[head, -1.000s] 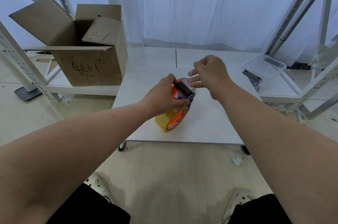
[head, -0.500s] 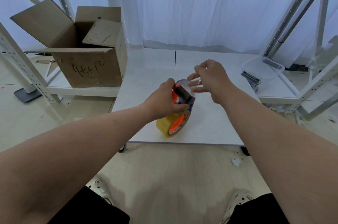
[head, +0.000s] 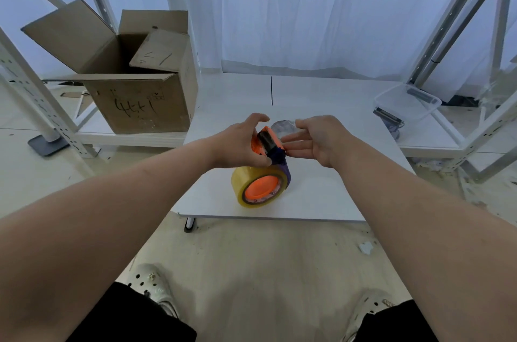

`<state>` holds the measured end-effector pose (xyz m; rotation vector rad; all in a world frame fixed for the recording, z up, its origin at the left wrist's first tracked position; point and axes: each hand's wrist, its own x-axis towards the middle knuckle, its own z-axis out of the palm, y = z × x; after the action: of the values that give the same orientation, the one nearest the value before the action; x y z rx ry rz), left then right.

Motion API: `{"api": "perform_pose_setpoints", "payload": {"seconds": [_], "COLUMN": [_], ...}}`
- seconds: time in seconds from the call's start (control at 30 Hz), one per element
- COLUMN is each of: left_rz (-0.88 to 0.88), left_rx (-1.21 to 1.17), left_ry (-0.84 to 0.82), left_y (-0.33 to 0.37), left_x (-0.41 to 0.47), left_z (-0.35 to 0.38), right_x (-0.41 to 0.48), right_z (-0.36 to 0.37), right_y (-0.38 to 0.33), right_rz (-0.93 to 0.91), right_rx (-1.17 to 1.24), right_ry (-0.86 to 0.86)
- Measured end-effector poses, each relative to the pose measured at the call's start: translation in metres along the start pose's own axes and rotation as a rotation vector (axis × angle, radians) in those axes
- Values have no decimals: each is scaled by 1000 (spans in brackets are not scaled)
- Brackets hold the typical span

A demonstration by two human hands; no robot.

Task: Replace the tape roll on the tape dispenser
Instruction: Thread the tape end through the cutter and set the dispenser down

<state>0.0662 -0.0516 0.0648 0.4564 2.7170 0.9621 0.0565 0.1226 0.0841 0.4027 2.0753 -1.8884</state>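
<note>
Tape dispenser (head: pixel 267 147), orange with a dark purple side and a black roller at its top, stands on the near part of the white table (head: pixel 321 202), resting on the yellowish tape roll (head: pixel 253 181) mounted on its orange hub. Your left hand (head: pixel 240 146) holds the dispenser's upper part from the left: the thumb runs under the head toward the purple edge, and the fingers curve over the top, loosely arched with the fingertips lifted off the plastic. Your right hand (head: pixel 316 140) is wide open just to the right of the dispenser, palm turned toward it, fingers spread and pointing left; the fingertips come right up to the purple side, though you cannot tell from this view whether they touch it. It holds nothing. A crumpled, clear bit of tape or film (head: pixel 282 127) lies on the table just behind the dispenser head, between your two hands. To the far left an open cardboard box (head: pixel 140 101) with black marker writing sits on a low shelf. To the far right a clear plastic tub (head: pixel 407 102) rests on another shelf.
</note>
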Motion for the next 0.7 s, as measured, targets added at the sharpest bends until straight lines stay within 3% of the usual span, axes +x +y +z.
{"api": "perform_pose_setpoints", "payload": {"seconds": [0.33, 0.7], "left_rz": [-7, 3], "left_rx": [-101, -67], "left_ry": [124, 58], "left_y": [4, -18], "left_x": [2, -10], "left_z": [8, -2], "right_x": [6, 10], "right_z": [1, 14], "right_y": [-3, 2], "right_rz": [-90, 158], "right_rx": [21, 60], "right_ry": [65, 23]}}
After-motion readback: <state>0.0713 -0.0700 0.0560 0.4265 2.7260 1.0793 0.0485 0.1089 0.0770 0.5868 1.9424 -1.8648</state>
